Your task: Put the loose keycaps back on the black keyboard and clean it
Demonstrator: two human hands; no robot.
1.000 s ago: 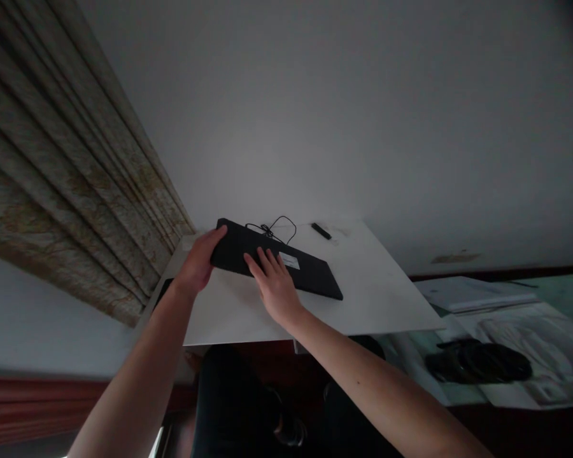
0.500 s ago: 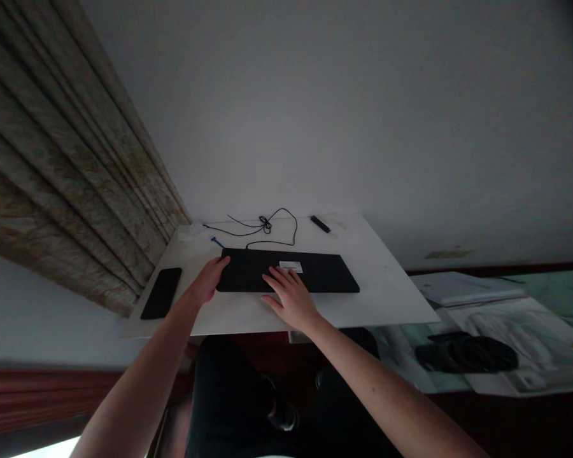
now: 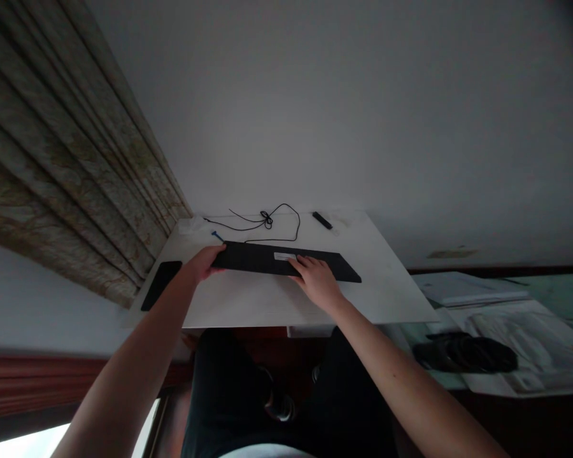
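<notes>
A long black keyboard [image 3: 248, 258] with a white label faces underside up over the white table [image 3: 258, 305], its near edge tilted up. My left hand [image 3: 209, 262] is closed around its left end, thumb on top. My right hand [image 3: 319, 278] grips the near edge right of the label, fingers on the top face and thumb at the edge. From the far side a thin black cable [image 3: 277, 240] runs back to a tied bundle. Beside the far left corner lies a small blue screwdriver-like tool [image 3: 216, 236], partly hidden by the keyboard.
On the left lies a black phone-like slab [image 3: 160, 286]. A small dark stick-shaped object [image 3: 321, 220] rests near the wall. Clear plastic [image 3: 191, 226] sits at the back left corner by the curtain [image 3: 124, 191]. Right of the table are papers and a black bundle [image 3: 468, 353].
The keyboard's near edge has risen off the table, tilting it. My right hand has slid right from the label and closed on the near edge. My left hand keeps the left end.
</notes>
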